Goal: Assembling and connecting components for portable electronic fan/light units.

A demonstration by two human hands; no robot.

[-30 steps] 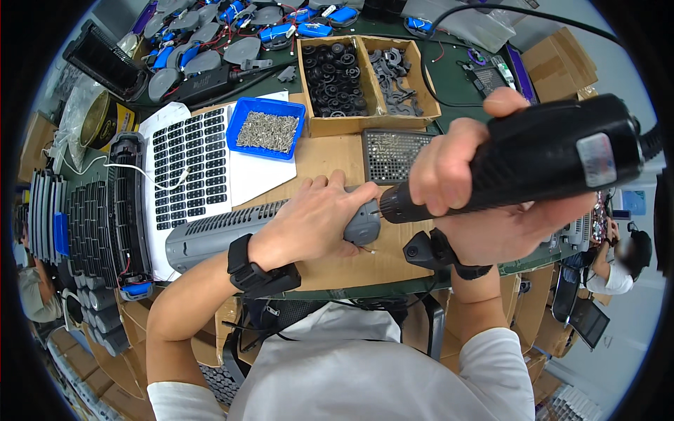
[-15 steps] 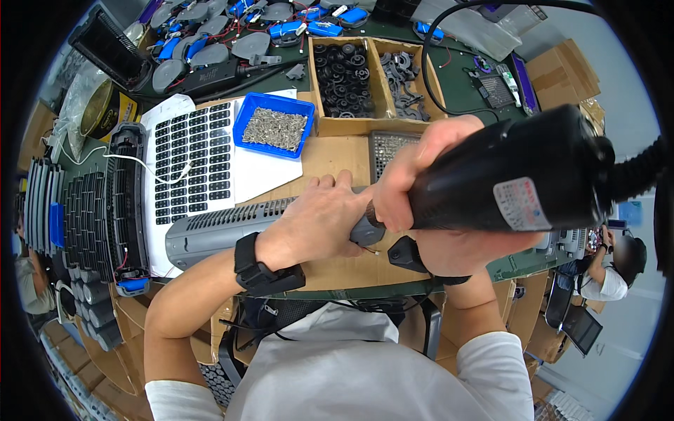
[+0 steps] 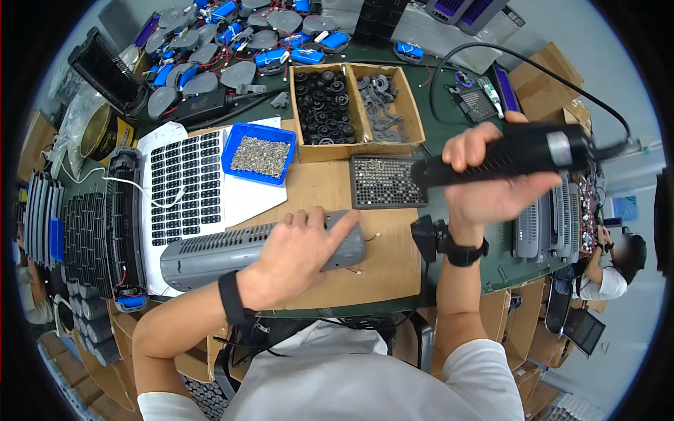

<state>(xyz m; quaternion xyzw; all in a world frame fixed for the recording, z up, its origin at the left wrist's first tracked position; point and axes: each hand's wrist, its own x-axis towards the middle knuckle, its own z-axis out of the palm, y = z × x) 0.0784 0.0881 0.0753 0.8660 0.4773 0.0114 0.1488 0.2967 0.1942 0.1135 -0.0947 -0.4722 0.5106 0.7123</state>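
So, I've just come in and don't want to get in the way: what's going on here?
A person's left grip rests on a gray casing lying on the cardboard. The right grip holds a black power screwdriver, its front end near a dark tray and away from the casing. Beyond the casing sits a blue bin of screws.

The left hand [image 3: 288, 263] lies on 1 grey slotted housing [image 3: 210, 264]. The right hand [image 3: 484, 201] grips 1 black power screwdriver [image 3: 523, 154], near the perforated plate [image 3: 393, 200]. Many small screws [image 3: 260, 154] fill the blue tray [image 3: 254, 175], beside 1 carton [image 3: 330, 153] having 2 compartments.
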